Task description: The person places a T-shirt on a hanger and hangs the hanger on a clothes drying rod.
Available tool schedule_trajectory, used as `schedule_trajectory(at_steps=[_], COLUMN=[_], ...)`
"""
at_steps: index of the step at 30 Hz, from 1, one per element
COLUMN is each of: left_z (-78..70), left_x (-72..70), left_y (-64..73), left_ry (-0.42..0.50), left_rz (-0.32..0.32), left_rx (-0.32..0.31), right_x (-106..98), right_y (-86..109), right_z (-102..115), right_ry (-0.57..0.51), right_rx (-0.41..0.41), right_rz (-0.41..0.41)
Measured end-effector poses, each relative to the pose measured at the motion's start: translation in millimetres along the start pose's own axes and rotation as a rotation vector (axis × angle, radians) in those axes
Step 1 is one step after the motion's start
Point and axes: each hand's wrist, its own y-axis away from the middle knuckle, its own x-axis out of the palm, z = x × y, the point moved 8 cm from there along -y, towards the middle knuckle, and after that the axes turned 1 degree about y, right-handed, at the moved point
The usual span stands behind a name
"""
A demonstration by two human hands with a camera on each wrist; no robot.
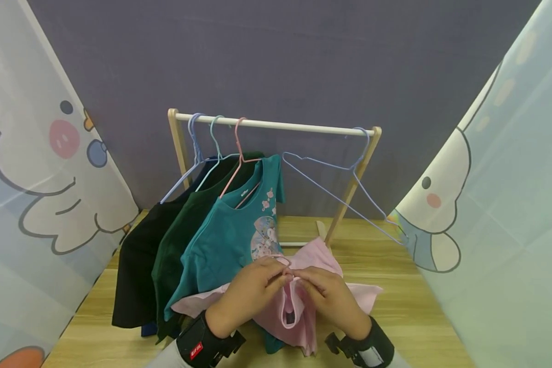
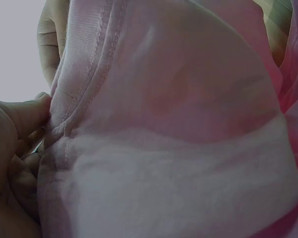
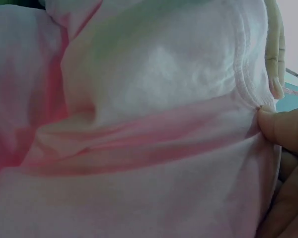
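Observation:
A pink shirt (image 1: 322, 258) is held up in front of the clothes rack, low in the head view. My left hand (image 1: 253, 289) pinches its ribbed neckband, the thumb (image 2: 32, 114) pressed on the edge in the left wrist view. Close beside it, my right hand (image 1: 328, 294) pinches the same neckband, its thumb (image 3: 283, 126) on the stitched edge. A thin curved piece of hanger wire (image 1: 280, 257) shows at the shirt's top; the rest of it is hidden. The fingers behind the cloth are partly covered.
A small rack with a white rail (image 1: 299, 127) stands behind. On its left hang a teal shirt (image 1: 230, 230) on a pink hanger (image 1: 240, 143), a dark green garment (image 1: 177, 250) and a black garment (image 1: 138, 266). A bare blue hanger (image 1: 322, 189) hangs right. Wooden tabletop (image 1: 409, 317) lies below.

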Motion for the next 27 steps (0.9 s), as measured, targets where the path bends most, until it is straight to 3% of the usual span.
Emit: schedule_trajectory(at_steps=[10, 14, 20, 27], left_z=[3.2, -0.4, -1.4, 6.3], left_x=[4.0, 3.2, 1.3, 1.5], left_y=[1.3, 0.5, 0.6, 3.4], left_ry=[-0.010, -0.046, -0.056, -0.034], left_rz=[0.030, 0.018, -0.017, 0.038], left_rx=[0.005, 0.043, 0.052, -0.014], right_x=[5.7, 5.6, 3.1, -3.8], right_y=[2.3, 2.7, 5.8, 8.5], right_z=[-6.5, -5.8, -7.3, -8.0], right_ry=[-0.054, -0.084, 0.027, 0.085], right_rx=[0.109, 0.096, 0.042, -0.019], right_rz=[0.000, -0.014, -0.012, -0.066])
